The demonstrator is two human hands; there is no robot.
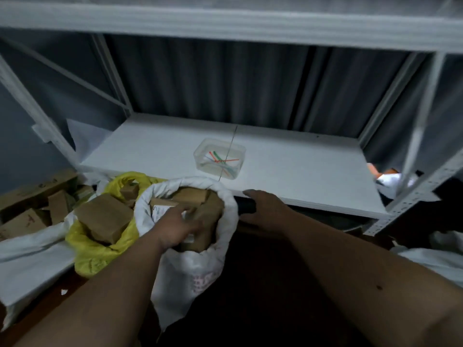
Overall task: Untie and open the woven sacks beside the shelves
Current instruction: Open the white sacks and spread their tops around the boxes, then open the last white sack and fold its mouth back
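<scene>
A white woven sack (226, 221) stands open in front of the shelf, its rim rolled down, with brown cardboard boxes (191, 196) inside. My left hand (175, 227) reaches into its mouth, fingers and thumb curled round a brown box with a white label. My right hand (263, 209) is just right of the sack's rim, at the shelf's front edge, and grips a short black handle-like object (246, 206). To the left, a yellow sack (87, 254) also lies open and shows more brown boxes (105, 216).
The white shelf board (300, 171) carries a clear plastic tub (220, 159) with coloured ties in it. Another shelf beam runs overhead. More boxes and white sacking (30, 261) lie at the left; white bags (431, 259) sit at the right. The floor below is dark.
</scene>
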